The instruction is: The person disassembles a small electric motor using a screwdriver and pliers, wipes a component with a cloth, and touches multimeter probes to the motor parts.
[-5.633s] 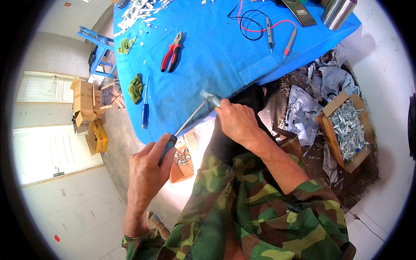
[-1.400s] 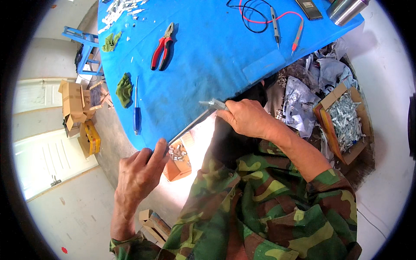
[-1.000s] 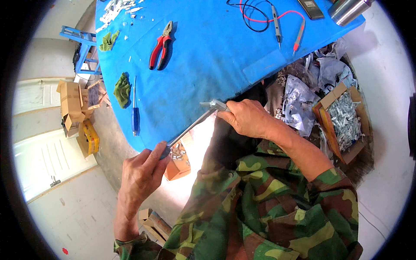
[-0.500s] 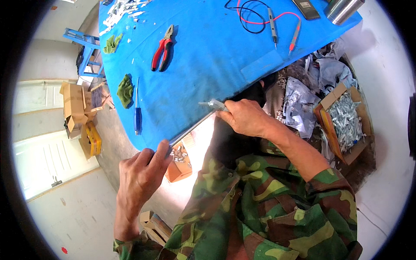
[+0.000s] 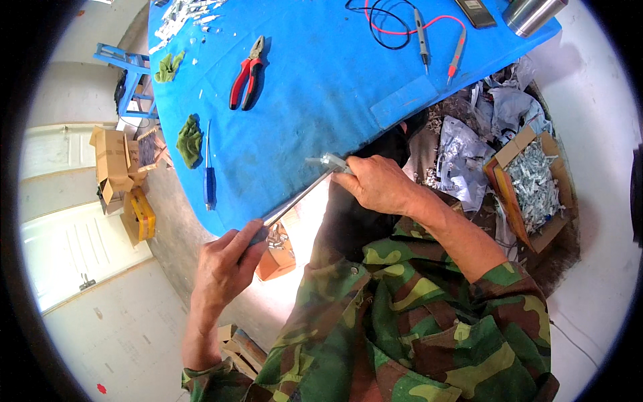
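Note:
My left hand [image 5: 226,268] is closed round the dark handle of a screwdriver. The long metal shaft of that screwdriver [image 5: 301,199] slants up and to the right across the near edge of the table. Its tip meets, or nearly meets, a small whitish translucent plastic piece [image 5: 329,159]. Thumb and fingers of my right hand [image 5: 383,185] pinch this piece just above the blue cloth; part of it is hidden by the fingers. Exactly where the tip touches cannot be made out.
On the blue-covered table [image 5: 295,100] lie red-and-black pliers [image 5: 246,77], a blue-handled screwdriver [image 5: 209,177], green rags [image 5: 189,142], test probes [image 5: 422,41], a phone [image 5: 477,12] and a metal cup [image 5: 531,17]. A carton of plastic pieces [image 5: 534,184] stands at right. Below sits a small box [image 5: 276,263].
My left hand and forearm have shifted slightly right, turning the screwdriver a little. My right hand stays nearly still with the plastic piece. The view has shifted slightly.

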Tool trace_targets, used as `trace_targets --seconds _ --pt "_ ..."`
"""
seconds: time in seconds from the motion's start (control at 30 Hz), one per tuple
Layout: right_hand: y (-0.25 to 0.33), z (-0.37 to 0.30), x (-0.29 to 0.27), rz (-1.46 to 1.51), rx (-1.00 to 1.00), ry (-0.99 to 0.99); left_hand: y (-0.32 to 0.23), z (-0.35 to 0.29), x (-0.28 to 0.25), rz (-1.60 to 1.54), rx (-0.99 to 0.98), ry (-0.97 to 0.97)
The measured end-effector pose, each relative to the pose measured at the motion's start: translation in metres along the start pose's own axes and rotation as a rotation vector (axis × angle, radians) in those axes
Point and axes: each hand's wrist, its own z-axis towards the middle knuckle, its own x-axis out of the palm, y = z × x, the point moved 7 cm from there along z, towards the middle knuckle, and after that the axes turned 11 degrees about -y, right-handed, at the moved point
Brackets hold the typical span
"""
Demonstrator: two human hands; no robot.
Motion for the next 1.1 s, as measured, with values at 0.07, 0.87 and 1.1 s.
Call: trace_targets --seconds 0.07,0.87,1.1 --pt "0.000 0.001 0.001 0.018 -0.003 0.001 0.006 -0.005 0.006 -0.057 -0.007 -0.037" --pt "-0.017 0.000 0.021 0.622 0.185 0.206 0.066 -0.035 0.122 -0.645 -0.397 -0.012" --pt "-0.016 -0.007 0.026 0.804 0.250 0.256 0.072 -0.038 0.154 -0.889 -0.530 0.082"
